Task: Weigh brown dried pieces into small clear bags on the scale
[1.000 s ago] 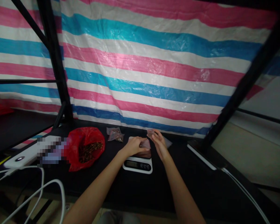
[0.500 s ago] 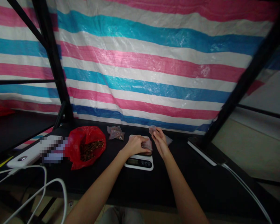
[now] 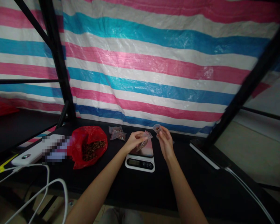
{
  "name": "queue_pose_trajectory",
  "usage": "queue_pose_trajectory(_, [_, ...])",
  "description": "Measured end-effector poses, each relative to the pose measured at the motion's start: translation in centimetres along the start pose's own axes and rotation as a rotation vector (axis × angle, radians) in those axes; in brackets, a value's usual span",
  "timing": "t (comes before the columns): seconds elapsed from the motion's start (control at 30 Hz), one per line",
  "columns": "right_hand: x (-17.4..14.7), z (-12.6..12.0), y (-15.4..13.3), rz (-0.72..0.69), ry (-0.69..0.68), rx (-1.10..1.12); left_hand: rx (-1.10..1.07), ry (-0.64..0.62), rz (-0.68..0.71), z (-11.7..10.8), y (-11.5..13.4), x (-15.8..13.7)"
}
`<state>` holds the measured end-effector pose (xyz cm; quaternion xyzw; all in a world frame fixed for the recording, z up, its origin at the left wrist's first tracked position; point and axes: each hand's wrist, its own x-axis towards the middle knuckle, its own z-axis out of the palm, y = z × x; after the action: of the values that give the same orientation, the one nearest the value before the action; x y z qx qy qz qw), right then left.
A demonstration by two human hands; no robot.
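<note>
My left hand (image 3: 135,142) is closed on a small clear zip bag (image 3: 143,143) with brown bits inside, held above the weighing plate of a white kitchen scale (image 3: 140,163). The bag's pink-edged mouth points up and to the right. In my right hand (image 3: 165,141) is a small translucent plastic cup (image 3: 157,128), gripped by the fingers just right of the bag, with something brown inside it. Left of the scale, a red plastic bag (image 3: 88,130) lies open with many brown pieces (image 3: 93,150) in it. Two filled zip bags (image 3: 118,134) lie behind.
A white power strip (image 3: 29,155) with white cables (image 3: 45,186) sits at the left. A dark flat device with a white edge (image 3: 204,155) lies at the right by a black frame post (image 3: 242,90). Striped plastic sheeting (image 3: 142,68) hangs behind the black table (image 3: 172,186).
My left hand has lifted the zip bag off the scale plate, and its mouth has come up. The cup in my right hand has shifted slightly right. The view has moved a little.
</note>
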<state>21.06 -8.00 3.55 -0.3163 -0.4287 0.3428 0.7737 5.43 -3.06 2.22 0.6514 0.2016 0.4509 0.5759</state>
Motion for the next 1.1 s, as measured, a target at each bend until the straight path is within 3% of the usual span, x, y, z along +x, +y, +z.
queue_pose_trajectory(0.13, [-0.7,1.1,0.3,-0.024,-0.054,-0.098,-0.107,0.044,0.01,-0.4,0.0,0.2])
queue_pose_trajectory(0.33, [-0.6,1.2,0.8,-0.061,-0.097,-0.236,-0.096,0.074,0.002,-0.7,-0.7,0.5])
queue_pose_trajectory(0.53, [-0.7,1.4,0.8,-0.111,-0.015,-0.177,-0.069,0.084,-0.008,-0.8,-0.5,0.5])
queue_pose_trajectory(1.1, [-0.7,1.3,0.4,-0.101,-0.082,-0.183,-0.022,0.023,-0.043,-0.7,-0.4,0.2])
